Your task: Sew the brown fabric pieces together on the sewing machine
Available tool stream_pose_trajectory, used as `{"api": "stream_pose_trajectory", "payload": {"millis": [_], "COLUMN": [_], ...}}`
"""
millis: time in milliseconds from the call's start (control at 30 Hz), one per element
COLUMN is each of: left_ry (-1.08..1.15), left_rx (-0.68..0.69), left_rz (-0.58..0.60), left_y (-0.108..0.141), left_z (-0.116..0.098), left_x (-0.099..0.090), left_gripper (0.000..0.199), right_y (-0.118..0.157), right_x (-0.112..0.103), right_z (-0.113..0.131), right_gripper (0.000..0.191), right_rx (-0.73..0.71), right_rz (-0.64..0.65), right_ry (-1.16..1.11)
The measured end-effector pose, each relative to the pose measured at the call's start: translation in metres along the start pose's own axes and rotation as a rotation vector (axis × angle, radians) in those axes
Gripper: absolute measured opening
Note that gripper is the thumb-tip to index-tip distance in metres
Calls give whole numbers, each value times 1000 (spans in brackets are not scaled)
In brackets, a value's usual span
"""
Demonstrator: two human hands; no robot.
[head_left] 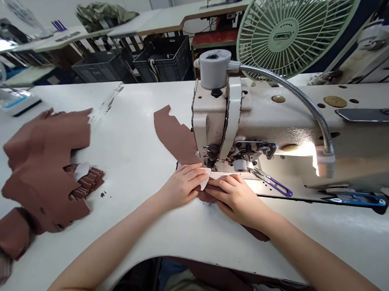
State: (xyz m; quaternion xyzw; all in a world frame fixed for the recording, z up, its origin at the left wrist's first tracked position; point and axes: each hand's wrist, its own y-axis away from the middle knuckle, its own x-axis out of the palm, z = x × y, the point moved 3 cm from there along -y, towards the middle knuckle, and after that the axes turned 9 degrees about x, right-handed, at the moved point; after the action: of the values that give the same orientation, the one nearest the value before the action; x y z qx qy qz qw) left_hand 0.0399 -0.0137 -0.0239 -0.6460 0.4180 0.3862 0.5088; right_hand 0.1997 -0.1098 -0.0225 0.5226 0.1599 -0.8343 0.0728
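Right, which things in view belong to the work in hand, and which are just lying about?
Probably the job:
brown piece
white piece at left hand
sewing machine
lit lamp
matching brown pile

Apparently lying about:
purple-handled snips
blue-handled snips
green fan

Before you: sewing machine [212, 116] on surface [129, 194] | your left: fabric pile [47, 155] | behind machine: fan [283, 35] | right of your right hand [239, 199]: snips [267, 179]
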Motion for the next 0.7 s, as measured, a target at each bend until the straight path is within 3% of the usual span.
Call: {"api": "stream_pose_trajectory", "payload": {"millis": [333,700], "left_ry": [4,-77], "left_rx": [4,-74], "left_rz": [49,127], "left_y": [2,-21], "left_z": [5,9], "left_x": [6,7], "left_gripper": [37,34], "right_y": [0,-2], "right_x": [-1,-6], "right_z": [-2,-17], "right_gripper": [35,35], "right_rx": [-32,3], "right_rz": [-48,-117], "right_ry": [26,140]}}
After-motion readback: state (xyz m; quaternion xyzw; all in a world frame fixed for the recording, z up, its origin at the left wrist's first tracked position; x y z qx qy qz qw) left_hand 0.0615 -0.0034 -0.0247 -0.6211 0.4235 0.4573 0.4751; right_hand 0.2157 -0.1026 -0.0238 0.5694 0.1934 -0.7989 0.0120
